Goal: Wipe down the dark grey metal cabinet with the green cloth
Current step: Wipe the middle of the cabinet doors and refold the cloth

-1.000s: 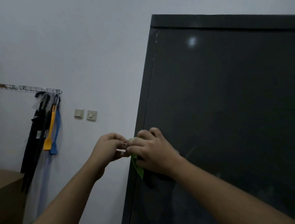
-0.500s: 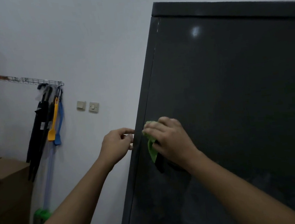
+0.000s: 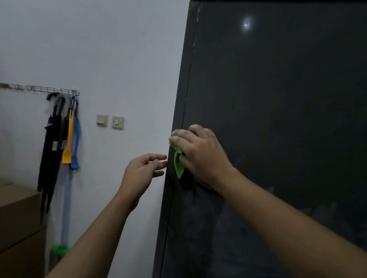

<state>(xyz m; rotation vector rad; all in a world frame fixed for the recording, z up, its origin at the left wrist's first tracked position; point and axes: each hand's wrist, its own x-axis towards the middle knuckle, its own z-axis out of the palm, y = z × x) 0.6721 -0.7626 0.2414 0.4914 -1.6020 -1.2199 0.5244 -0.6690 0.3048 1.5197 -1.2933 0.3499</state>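
The right hand (image 3: 202, 157) grips the green cloth (image 3: 178, 162), its fingers (image 3: 181, 139) curled over the bunched top of it. It holds the cloth against the front of the dark grey metal cabinet (image 3: 286, 107), close to the cabinet's left edge at about mid-height in the view. A loose tail of the cloth hangs below the knuckles.

The left hand (image 3: 142, 175) holds nothing. Its fingers (image 3: 156, 157) are loosely extended and slightly spread, with the tips just beside the cabinet's left edge; whether they touch the metal cannot be told.

The cabinet stands against a pale wall (image 3: 114, 45), and a small light reflection shows high on its panel. On the wall to the left are two light switches (image 3: 110, 121). Farther left, a wire rack (image 3: 52, 91) carries dark hanging items, a yellow tool (image 3: 68, 146) and a blue tool (image 3: 76, 148) side by side. A mop with a green head (image 3: 59, 249) stands below the rack. Cardboard boxes (image 3: 11, 211) are stacked at the left edge of the view.
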